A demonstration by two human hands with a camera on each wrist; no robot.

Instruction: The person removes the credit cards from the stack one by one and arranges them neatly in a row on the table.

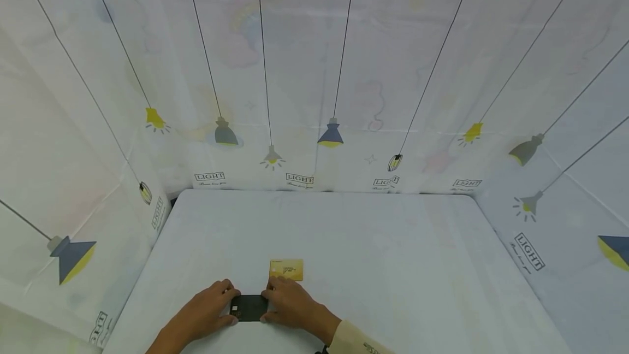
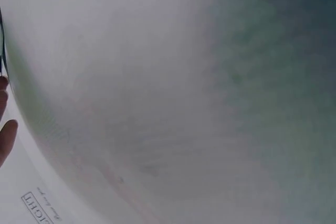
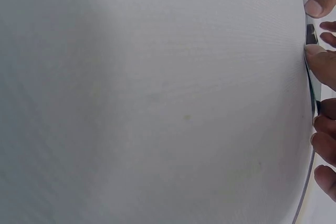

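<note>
Evidently both hands were on the blk card, which lay near the front of the white table, left of ctr. L hand gripped its left end, thumb at the near corner, fingers at the far one; R hand had the right end likewise, so card sat squarely btwn them, long side running L–R. Pale chip at card's left end. Gold card lay flat just beyond R hand, whose fingers overlapped its near edge in head view; couldn't tell if touching. Beige sleeve on R arm. Wall cloth behind, printed w/ hanging lamps & "LIGHT" labels. L wrist cam: mostly blurred white, a few fingertips at left edge. R wrist cam: fingers & a dark sliver at right edge, too narrow for detail.
</note>
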